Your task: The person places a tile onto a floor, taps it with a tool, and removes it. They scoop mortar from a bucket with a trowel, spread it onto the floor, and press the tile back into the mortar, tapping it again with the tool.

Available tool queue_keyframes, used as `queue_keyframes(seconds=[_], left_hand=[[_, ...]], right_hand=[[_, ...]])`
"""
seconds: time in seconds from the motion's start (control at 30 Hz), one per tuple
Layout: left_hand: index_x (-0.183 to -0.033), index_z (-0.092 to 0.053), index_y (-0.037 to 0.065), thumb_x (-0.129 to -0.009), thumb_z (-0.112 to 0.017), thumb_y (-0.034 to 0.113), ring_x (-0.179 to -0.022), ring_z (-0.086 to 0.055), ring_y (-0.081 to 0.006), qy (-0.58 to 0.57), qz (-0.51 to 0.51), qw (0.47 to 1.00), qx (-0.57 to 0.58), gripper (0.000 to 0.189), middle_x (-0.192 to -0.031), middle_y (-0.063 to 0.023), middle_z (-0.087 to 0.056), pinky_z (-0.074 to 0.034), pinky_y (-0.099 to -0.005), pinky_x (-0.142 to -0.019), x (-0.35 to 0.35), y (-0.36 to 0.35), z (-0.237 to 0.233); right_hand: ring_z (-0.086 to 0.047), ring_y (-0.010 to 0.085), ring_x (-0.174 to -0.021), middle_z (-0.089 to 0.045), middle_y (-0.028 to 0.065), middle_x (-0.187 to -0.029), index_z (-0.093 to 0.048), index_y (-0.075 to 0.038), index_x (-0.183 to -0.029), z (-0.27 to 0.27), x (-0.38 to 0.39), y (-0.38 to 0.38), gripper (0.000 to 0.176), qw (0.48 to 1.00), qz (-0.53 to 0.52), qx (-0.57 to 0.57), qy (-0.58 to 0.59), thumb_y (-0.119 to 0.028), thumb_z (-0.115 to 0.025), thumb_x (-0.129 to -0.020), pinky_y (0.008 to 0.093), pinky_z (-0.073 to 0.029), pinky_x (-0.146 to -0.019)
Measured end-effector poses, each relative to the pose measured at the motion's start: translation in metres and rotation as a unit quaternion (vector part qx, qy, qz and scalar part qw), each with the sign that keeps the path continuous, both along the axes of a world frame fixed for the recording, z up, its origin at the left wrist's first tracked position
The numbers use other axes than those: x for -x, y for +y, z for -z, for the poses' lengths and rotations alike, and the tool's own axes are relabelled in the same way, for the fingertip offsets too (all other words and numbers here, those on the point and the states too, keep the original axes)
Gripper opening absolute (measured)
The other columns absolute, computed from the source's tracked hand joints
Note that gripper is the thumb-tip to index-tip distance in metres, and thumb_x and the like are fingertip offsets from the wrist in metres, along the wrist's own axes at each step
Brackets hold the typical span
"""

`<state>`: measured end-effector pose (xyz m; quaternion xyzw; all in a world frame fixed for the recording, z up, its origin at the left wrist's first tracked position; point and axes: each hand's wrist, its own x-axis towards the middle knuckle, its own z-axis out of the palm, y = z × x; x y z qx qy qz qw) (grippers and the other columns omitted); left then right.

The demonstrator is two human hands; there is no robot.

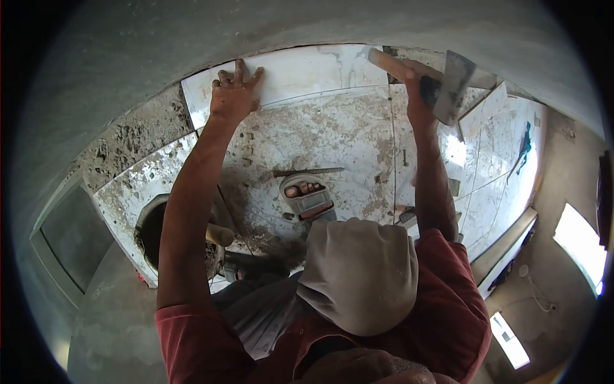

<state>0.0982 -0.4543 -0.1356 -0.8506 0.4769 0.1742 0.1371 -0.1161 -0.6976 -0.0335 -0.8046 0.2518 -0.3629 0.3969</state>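
A long white tile (pixel 300 75) lies along the foot of the wall. My left hand (pixel 233 96) rests on its left part with fingers spread. In my right hand (pixel 417 93) is a trowel (pixel 455 89), gripped near its neck. Its metal blade points up and right, and the tip of its wooden handle overlaps the tile's right end. Below the tile spreads a floor of larger white tiles (pixel 326 131), smeared with mortar. A sandalled foot (pixel 307 192) stands there, near a thin metal rod (pixel 310 171).
Rough mortar (pixel 137 141) fills the strip left of the tile. A bucket (pixel 150 233) stands by my left forearm, with a wooden handle (pixel 219 235) beside it. At right, a tilted tile piece (pixel 484 109) sits near the wall (pixel 288 25), and a blue strip (pixel 525 148) lies farther right.
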Motion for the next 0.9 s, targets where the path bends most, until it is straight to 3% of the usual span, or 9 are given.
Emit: queue_keyframes(seconds=[0.1, 0.13, 0.23, 0.37, 0.43, 0.5, 0.63, 0.83, 0.9], left_hand=[[-0.143, -0.021, 0.036, -0.074, -0.068, 0.044, -0.128, -0.032, -0.048, 0.014, -0.02, 1.0, -0.012, 0.083, -0.15, -0.018, -0.016, -0.036, -0.0513, -0.099, 0.003, -0.003, -0.006], [-0.143, -0.021, 0.036, -0.074, -0.068, 0.044, -0.128, -0.032, -0.048, 0.011, -0.022, 1.0, -0.009, 0.083, -0.15, -0.018, -0.016, -0.036, -0.0513, -0.099, 0.0, -0.005, -0.006], [-0.142, -0.022, 0.036, -0.075, -0.068, 0.043, -0.128, -0.031, -0.0487, 0.025, -0.022, 0.999, 0.004, 0.082, -0.15, -0.0178, -0.017, -0.036, -0.0515, -0.1, 0.004, 0.0, 0.001], [-0.142, -0.024, 0.037, -0.074, -0.069, 0.041, -0.128, -0.03, -0.0487, 0.019, -0.027, 0.999, 0.008, 0.081, -0.15, -0.0168, -0.016, -0.035, -0.0517, -0.1, 0.002, -0.003, -0.001], [-0.142, -0.024, 0.037, -0.074, -0.069, 0.041, -0.128, -0.031, -0.0486, 0.029, -0.032, 0.999, -0.004, 0.081, -0.151, -0.0164, -0.016, -0.035, -0.0516, -0.1, 0.004, -0.002, -0.001], [-0.143, -0.023, 0.038, -0.074, -0.069, 0.041, -0.129, -0.031, -0.0474, 0.029, -0.032, 0.999, 0.006, 0.083, -0.151, -0.0154, -0.014, -0.035, -0.0516, -0.1, 0.002, -0.002, -0.001], [-0.143, -0.021, 0.038, -0.075, -0.068, 0.042, -0.13, -0.029, -0.046, 0.026, -0.047, 0.998, -0.023, 0.083, -0.152, -0.0146, -0.012, -0.035, -0.0516, -0.1, 0.001, -0.009, -0.008], [-0.144, -0.018, 0.037, -0.076, -0.067, 0.042, -0.132, -0.026, -0.0447, 0.03, -0.04, 0.998, -0.023, 0.084, -0.152, -0.0139, -0.01, -0.034, -0.052, -0.101, 0.005, -0.005, -0.003], [-0.143, -0.022, 0.036, -0.071, -0.071, 0.044, -0.124, -0.038, -0.0406, -0.015, -0.021, 1.0, -0.007, 0.088, -0.15, -0.0144, -0.018, -0.044, -0.0508, -0.092, 0.005, -0.005, -0.005]], right_hand=[[-0.06, 0.0137, -0.08, -0.065, 0.0054, -0.087, -0.066, -0.001, -0.094, 0.013, 0.001, -0.022, 0.016, 0.988, -0.007, 0.08, 0.133, -0.015, -0.064, -0.086, 0.0267, -0.048, -0.075], [-0.058, 0.0126, -0.08, -0.064, 0.005, -0.087, -0.065, -0.001, -0.094, 0.001, 0.001, -0.019, 0.016, 0.992, -0.009, 0.02, 0.127, -0.015, -0.065, -0.086, 0.0262, -0.047, -0.074], [-0.058, 0.0113, -0.079, -0.064, 0.004, -0.088, -0.065, -0.002, -0.097, 0.005, 0.002, -0.016, 0.017, 0.999, -0.022, 0.043, 0.021, -0.014, -0.066, -0.084, 0.0254, -0.047, -0.073], [-0.059, 0.0109, -0.08, -0.064, 0.004, -0.089, -0.065, -0.001, -0.098, 0.013, 0.007, -0.031, 0.02, 0.986, -0.034, 0.011, 0.162, -0.015, -0.066, -0.085, 0.025, -0.047, -0.072], [-0.058, 0.0103, -0.078, -0.064, 0.0032, -0.087, -0.065, -0.002, -0.098, 0.006, 0.004, -0.026, 0.019, 0.989, -0.051, 0.064, 0.124, -0.015, -0.066, -0.085, 0.0241, -0.047, -0.071], [-0.06, 0.0191, -0.078, -0.063, 0.0094, -0.09, -0.06, -0.001, -0.104, 0.002, 0.001, -0.018, 0.024, 0.994, -0.079, 0.047, 0.064, -0.008, -0.063, -0.081, 0.0299, -0.048, -0.069], [-0.059, 0.02, -0.077, -0.062, 0.0095, -0.089, -0.06, -0.001, -0.101, 0.012, 0.004, -0.035, 0.023, 0.983, -0.058, 0.079, 0.155, -0.005, -0.065, -0.079, 0.03, -0.048, -0.068], [-0.053, 0.0098, -0.059, -0.06, 0.0041, -0.072, -0.06, -0.002, -0.094, 0.019, 0.002, -0.017, 0.014, 0.992, -0.086, 0.052, 0.081, -0.007, -0.064, -0.082, 0.0262, -0.045, -0.055], [-0.051, 0.0086, -0.058, -0.058, 0.002, -0.067, -0.061, -0.002, -0.09, 0.02, -0.009, -0.019, 0.01, 0.988, -0.102, 0.037, 0.113, -0.007, -0.065, -0.082, 0.0252, -0.044, -0.054]])
